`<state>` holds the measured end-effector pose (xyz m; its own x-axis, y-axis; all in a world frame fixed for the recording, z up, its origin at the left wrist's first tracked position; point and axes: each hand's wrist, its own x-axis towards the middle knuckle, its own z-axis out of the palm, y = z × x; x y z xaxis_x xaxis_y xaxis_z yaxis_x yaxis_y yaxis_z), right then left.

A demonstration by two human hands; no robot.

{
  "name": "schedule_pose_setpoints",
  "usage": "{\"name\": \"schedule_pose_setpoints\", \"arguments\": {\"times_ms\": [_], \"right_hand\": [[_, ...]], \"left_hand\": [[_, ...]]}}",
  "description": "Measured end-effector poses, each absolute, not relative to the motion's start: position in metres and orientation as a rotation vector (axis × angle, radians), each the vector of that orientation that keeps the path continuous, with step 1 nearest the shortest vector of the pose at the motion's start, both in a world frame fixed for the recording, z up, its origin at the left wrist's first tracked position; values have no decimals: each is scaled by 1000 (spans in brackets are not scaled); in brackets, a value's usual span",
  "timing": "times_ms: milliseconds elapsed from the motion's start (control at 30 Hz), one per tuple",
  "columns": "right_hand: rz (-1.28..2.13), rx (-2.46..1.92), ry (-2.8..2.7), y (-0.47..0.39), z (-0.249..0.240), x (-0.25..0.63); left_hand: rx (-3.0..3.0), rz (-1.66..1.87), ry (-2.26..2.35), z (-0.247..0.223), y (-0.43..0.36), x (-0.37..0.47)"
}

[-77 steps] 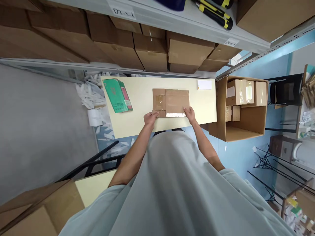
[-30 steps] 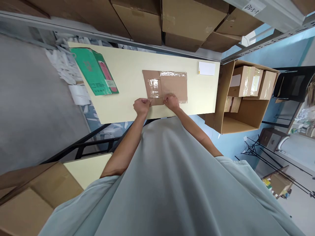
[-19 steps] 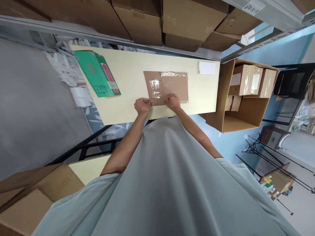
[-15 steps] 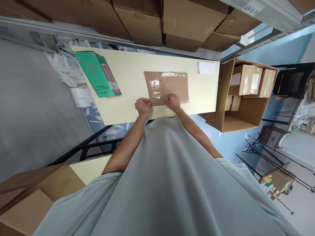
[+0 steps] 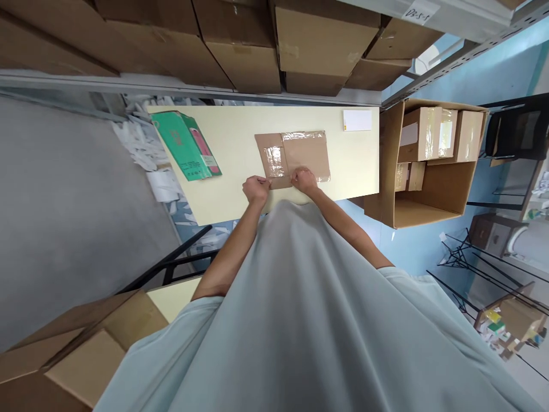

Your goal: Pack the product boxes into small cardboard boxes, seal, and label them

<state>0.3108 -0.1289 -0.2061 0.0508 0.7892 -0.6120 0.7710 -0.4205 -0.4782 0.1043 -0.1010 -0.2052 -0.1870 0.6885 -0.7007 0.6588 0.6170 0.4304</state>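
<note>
Head view: we see the left hand (image 5: 256, 187) with its fingertips together, pinching the near-left corner of the flat taped cardboard (image 5: 306, 153). The right hand (image 5: 303, 179) touches the same near edge, fingers curled; we cannot tell whether it pinches anything. The cardboard lies on the table (image 5: 235, 143), extending away from both grips. Left of them we find a green box (image 5: 182, 146); well to their right, a large carton (image 5: 388, 171) holding smaller boxes (image 5: 467, 134).

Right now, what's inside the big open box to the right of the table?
Several smaller boxes, some with shiny tape and white labels, sit inside the big open box. Anything behind them is covered, and what they hold can't be seen.
</note>
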Motion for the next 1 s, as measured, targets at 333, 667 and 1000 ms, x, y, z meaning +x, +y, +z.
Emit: {"name": "schedule_pose_setpoints", "arguments": {"times_ms": [333,667,1000], "right_hand": [[1163,-2146,-1850,-119,-105,315],[28,-1739,-1853,108,90,388],[208,-1958,-2366,197,144,356]], "left_hand": [[1256,72,1872,-105,-58,104],[1722,1007,1498,43,85,173],[1644,1342,1336,81,63,167]]}}
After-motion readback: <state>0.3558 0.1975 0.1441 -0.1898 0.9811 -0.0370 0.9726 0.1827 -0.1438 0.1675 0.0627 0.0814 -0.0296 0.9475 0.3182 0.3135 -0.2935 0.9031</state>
